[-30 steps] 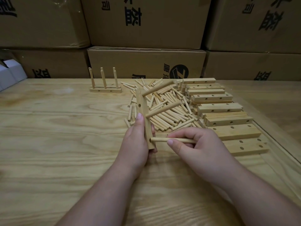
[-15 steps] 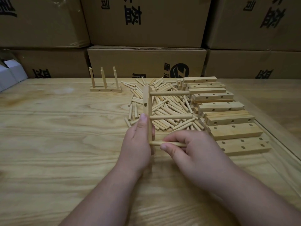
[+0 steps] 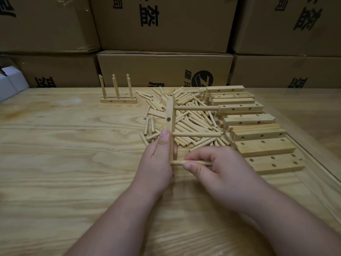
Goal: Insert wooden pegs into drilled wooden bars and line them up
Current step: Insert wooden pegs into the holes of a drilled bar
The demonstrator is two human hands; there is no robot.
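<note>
My left hand [image 3: 156, 163] grips a drilled wooden bar [image 3: 170, 119] held on end, pointing away from me. Two pegs stick out of it to the right, an upper peg [image 3: 196, 108] and a middle peg [image 3: 196, 134]. My right hand [image 3: 221, 172] pinches a third peg [image 3: 178, 162] whose left end meets the bar's near end. A heap of loose pegs [image 3: 186, 117] lies behind the bar. A row of stacked drilled bars [image 3: 258, 133] runs along the right. A finished bar with three upright pegs [image 3: 118, 99] stands at the back left.
Large cardboard boxes [image 3: 166, 69] form a wall behind the wooden table [image 3: 64, 154]. A small white box [image 3: 11, 84] sits at the far left edge. The table's raised right edge [image 3: 317, 163] runs beside the bar stacks.
The bar has turned from tilted to straight, so its pegs now point level to the right. My right hand has pushed the third peg leftward into the bar's near end.
</note>
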